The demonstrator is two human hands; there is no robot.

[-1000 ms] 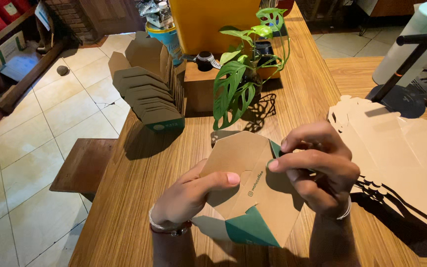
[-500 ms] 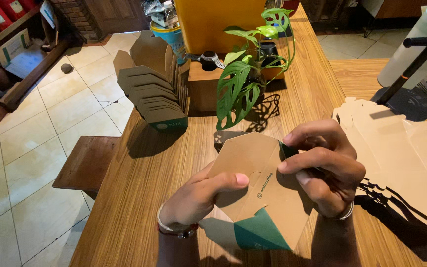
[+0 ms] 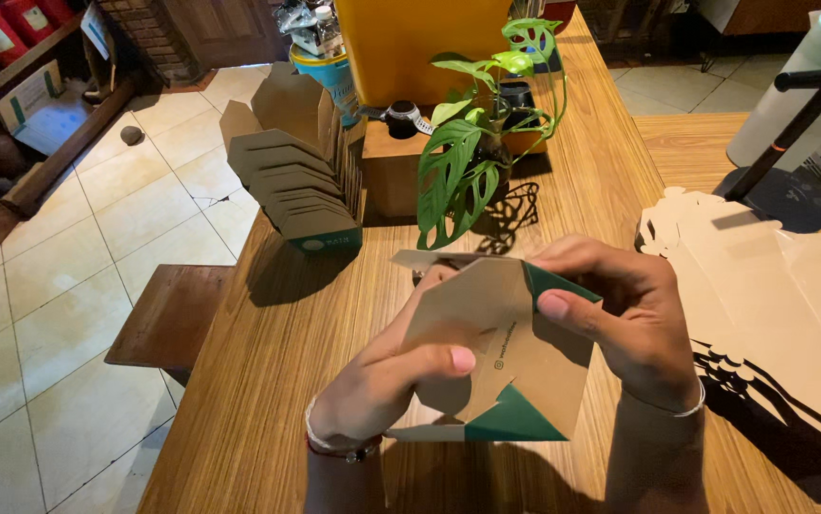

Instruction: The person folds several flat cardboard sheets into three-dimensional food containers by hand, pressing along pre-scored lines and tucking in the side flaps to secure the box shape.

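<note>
- Carton [image 3: 491, 352]: a brown card box blank, half folded, with a green inner face showing at the top right corner and at the bottom edge. I see it held up between both hands, above the worktop [image 3: 287, 362] and close to the near edge. Its long axis runs roughly upright, tilted a little towards the camera.
- Left hand [image 3: 382, 385]: under and in front of the carton on the lower left, thumb pressed flat across the front panel, fingers clamped behind it.
- Right hand [image 3: 634, 319]: on the upper right flap, thumb and fingers pinched together on the green-lined corner. Both hands touch the carton; neither is nearer.
- Stack of flat blanks [image 3: 772, 305]: on the worktop, just right of the right hand.
- Folded boxes [image 3: 301, 186]: nested in a row, far left, well apart.
- Potted plant [image 3: 477, 143]: beyond the carton.
- Paper roll on stand [image 3: 801, 105]: far right.
</note>
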